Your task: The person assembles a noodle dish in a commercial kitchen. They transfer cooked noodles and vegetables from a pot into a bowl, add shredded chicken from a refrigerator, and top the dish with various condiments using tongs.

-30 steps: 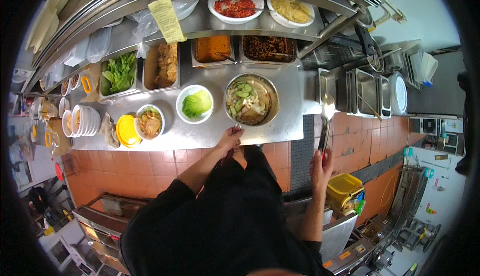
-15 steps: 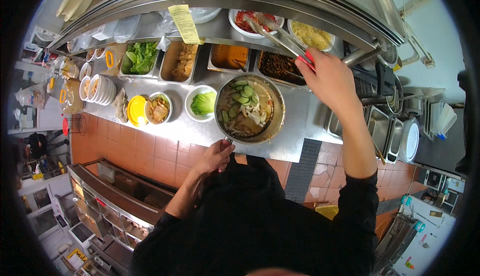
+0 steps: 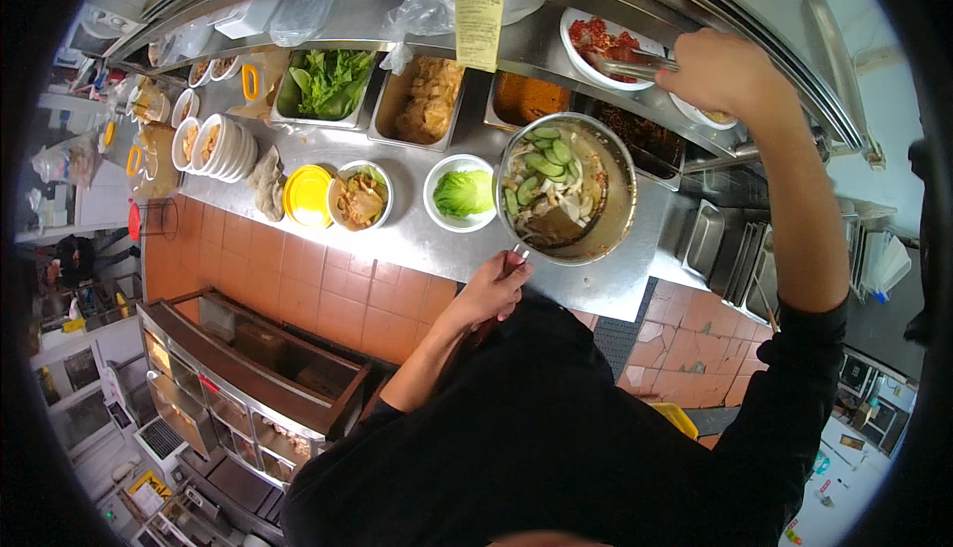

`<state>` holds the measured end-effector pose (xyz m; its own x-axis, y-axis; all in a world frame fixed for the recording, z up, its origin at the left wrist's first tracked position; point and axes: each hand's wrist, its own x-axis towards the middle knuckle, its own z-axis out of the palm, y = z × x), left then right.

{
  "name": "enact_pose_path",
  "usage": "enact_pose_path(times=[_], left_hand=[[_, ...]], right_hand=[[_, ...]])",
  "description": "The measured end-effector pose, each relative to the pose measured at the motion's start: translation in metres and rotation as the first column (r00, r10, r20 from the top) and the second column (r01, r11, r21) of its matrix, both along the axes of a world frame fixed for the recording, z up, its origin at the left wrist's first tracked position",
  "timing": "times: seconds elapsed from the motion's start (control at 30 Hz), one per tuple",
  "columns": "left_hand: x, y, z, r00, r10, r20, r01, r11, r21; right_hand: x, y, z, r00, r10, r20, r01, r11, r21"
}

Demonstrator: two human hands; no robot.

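My left hand (image 3: 491, 294) is closed around the handle of a metal saucepan (image 3: 628, 214), held over the counter's front edge. Sliced cucumber (image 3: 544, 162), pale strips and brownish liquid show inside it. Up at the shelf, my right hand (image 3: 725, 75) grips metal tongs (image 3: 640, 63). Their tips reach into a white bowl of chopped red food (image 3: 601, 46), perhaps chilli; whether they pinch any of it cannot be made out. Left of the saucepan stands a white bowl with lettuce (image 3: 465, 195). Beyond the saucepan is a metal tray of orange-brown sauce (image 3: 533, 98).
Trays of green leaves (image 3: 331, 82) and tan chunks (image 3: 427, 100) line the counter's back. Further left are a filled bowl (image 3: 359, 196), a yellow lid (image 3: 309, 197), a crumpled cloth (image 3: 266, 185) and stacked white bowls (image 3: 223, 148). A yellow slip (image 3: 479, 23) hangs from the shelf edge.
The whole view has shifted, so the counter items appear further right. My right hand now holds the tongs lower and flatter at the red food's bowl. My left hand keeps the saucepan handle.
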<state>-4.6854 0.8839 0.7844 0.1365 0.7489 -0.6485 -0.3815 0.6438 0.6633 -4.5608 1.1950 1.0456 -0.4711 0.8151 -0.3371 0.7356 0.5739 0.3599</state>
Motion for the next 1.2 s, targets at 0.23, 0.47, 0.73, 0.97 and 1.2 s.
enact_pose_path(times=[0.23, 0.47, 0.73, 0.97, 1.2], left_hand=[[-0.009, 0.006, 0.014, 0.997, -0.001, 0.082, 0.001, 1.0, 0.006], [-0.014, 0.013, 0.018, 0.996, -0.014, 0.091, 0.007, 0.997, 0.077], [-0.018, 0.02, 0.025, 0.995, -0.029, 0.099, 0.025, 0.999, 0.041], [-0.019, 0.018, 0.026, 0.993, -0.026, 0.114, 0.023, 0.999, 0.028], [-0.016, 0.016, 0.028, 0.998, -0.063, -0.013, 0.064, 0.997, 0.05]], right_hand=[[0.007, 0.005, -0.003, 0.99, 0.045, -0.135, -0.039, 0.998, 0.045], [0.019, 0.008, -0.001, 0.951, -0.217, -0.219, 0.179, 0.967, -0.18], [0.057, 0.01, -0.02, 0.853, -0.343, -0.392, 0.251, 0.93, -0.267], [0.092, 0.006, -0.038, 0.704, -0.438, -0.559, 0.259, 0.891, -0.372], [0.123, -0.06, -0.042, 0.532, -0.464, -0.708, 0.283, 0.886, -0.368]])
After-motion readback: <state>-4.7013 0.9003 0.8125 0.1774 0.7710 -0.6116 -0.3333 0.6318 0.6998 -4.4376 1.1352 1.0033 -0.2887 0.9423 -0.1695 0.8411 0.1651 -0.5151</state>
